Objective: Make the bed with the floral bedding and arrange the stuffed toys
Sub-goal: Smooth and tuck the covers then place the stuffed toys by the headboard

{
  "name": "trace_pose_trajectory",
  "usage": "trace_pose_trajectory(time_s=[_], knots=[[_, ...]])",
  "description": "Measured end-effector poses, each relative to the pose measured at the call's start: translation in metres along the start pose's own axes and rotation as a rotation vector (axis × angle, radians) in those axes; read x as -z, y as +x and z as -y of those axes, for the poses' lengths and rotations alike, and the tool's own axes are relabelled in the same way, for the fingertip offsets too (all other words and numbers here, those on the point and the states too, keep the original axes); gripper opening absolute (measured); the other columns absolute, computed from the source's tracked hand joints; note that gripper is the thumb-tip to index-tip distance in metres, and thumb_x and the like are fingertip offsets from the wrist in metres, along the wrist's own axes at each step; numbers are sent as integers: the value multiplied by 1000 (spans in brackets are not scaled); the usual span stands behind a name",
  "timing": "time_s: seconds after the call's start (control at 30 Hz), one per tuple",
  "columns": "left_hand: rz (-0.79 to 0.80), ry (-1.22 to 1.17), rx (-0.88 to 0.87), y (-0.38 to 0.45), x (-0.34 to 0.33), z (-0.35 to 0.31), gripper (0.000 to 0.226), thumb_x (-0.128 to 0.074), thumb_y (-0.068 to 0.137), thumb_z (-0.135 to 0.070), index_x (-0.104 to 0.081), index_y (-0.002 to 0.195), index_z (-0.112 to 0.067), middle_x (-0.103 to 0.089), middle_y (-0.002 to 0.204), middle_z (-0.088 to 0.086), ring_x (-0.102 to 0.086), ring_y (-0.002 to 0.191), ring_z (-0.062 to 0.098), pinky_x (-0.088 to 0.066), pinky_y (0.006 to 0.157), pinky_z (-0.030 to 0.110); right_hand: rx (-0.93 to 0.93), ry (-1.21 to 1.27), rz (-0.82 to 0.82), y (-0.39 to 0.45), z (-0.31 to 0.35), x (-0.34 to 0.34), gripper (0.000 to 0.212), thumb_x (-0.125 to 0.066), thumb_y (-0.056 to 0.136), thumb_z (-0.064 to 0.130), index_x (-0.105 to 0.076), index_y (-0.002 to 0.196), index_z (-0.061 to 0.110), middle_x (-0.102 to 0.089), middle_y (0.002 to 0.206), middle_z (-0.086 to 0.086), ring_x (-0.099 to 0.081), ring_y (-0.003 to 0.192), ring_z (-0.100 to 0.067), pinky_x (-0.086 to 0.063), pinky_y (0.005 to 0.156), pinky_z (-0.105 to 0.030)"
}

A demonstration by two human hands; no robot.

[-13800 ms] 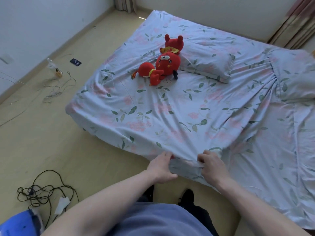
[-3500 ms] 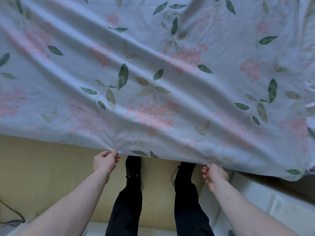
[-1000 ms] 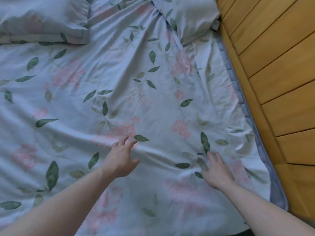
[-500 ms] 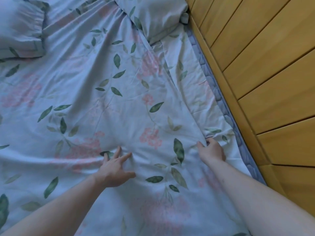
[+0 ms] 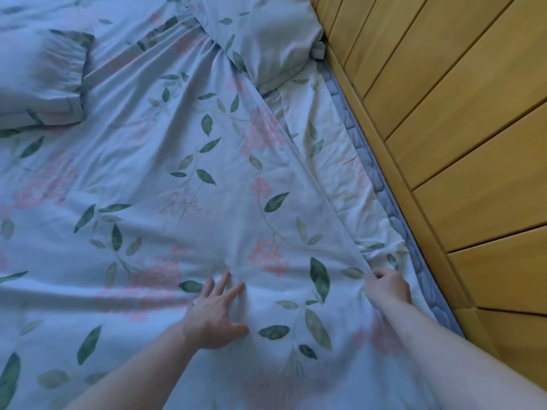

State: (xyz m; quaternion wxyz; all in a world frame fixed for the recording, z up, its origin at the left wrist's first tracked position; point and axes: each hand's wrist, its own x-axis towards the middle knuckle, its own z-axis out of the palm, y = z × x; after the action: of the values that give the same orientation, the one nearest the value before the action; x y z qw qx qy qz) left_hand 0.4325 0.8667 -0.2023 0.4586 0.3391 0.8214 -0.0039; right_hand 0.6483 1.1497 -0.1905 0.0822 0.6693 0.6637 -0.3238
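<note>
Floral duvet [image 5: 183, 184]: is being seen spread across most of the view, pale blue with green leaves and pink flower clusters; its right edge is being drawn in a taut diagonal line from the far pillow down to the right hand, and soft creases are being shown near both hands.
Wooden panelling [image 5: 461, 128]: is being seen along the right side, its boards running diagonally, set just beside the mattress edge.
Fitted sheet [image 5: 340, 173]: is being exposed as a narrow strip in the same floral print, between the duvet edge and the mattress border.
Pillows: 2 are being counted at the head end, both in matching floral cases; the left pillow [image 5: 41, 75] is being cut off by the frame edge, and the right pillow [image 5: 266, 39] is being shown lying against the panelling, with its lower edge over the duvet's gathered top.
Mattress border [image 5: 381, 184]: is being shown as a quilted grey-blue band beside the panelling.
Left hand [image 5: 214, 316]: is being held flat on the duvet, fingers straight and spread, nothing being gripped.
Right hand [image 5: 386, 290]: is being held curled, the duvet's edge being pinched between thumb and fingers near the mattress border.
Stuffed toys: cannot be located in this view.
</note>
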Motion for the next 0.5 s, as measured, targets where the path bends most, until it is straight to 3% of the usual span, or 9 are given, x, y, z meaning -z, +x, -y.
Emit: trace_pose_trajectory(time_s=[0.07,0.13,0.2,0.23,0.33,0.4,0.5], knots=[[-86,-2,-14,-11,-14,11,105,-57,71,-68,-3,159,-47,26,164,-14,18,155,24,-15,123,56,137,-155,-89,-7,-4,2,27,-62,96,26,-58,122,20,-57,128,-9,-56,111,-33,-51,88,-44],[-339,-9,17,-23,-24,25,104,-45,68,-75,-7,159,-45,26,164,-10,15,155,26,-11,124,53,386,-253,-190,-22,-9,1,56,-67,94,25,-41,144,23,-37,150,-5,-41,134,-31,-44,104,-45],[-557,-31,149,-30,-28,44,101,-43,71,-79,-6,159,-45,25,166,-7,13,155,27,-13,122,55,567,-312,-165,-40,-6,-10,70,-64,95,29,-28,155,25,-20,163,0,-25,147,-25,-33,117,-42],[-573,-68,246,-32,-29,57,103,-47,73,-80,0,158,-46,28,165,-7,15,155,28,-13,121,59,609,-367,-114,-47,-5,-19,74,-62,96,35,-22,158,26,-12,166,2,-17,151,-23,-27,121,-41],[-371,-129,484,-38,-33,92,118,-51,68,-89,15,156,-45,33,163,-5,16,153,39,-14,121,60,527,-538,91,-65,-10,-59,82,-45,98,58,-1,161,33,16,169,5,9,156,-25,-12,125,-50],[-217,-102,477,-38,-40,103,127,-52,68,-91,20,157,-37,30,165,2,13,152,47,-10,123,53,390,-629,201,-72,-19,-77,88,-34,97,67,16,160,31,30,165,5,22,154,-28,-10,122,-61],[-78,-72,378,-46,-56,109,135,-62,67,-86,27,155,-35,36,162,4,17,149,52,-5,124,51,325,-724,275,-86,-29,-92,95,-29,95,73,25,157,24,37,162,1,29,152,-30,-5,119,-69]])
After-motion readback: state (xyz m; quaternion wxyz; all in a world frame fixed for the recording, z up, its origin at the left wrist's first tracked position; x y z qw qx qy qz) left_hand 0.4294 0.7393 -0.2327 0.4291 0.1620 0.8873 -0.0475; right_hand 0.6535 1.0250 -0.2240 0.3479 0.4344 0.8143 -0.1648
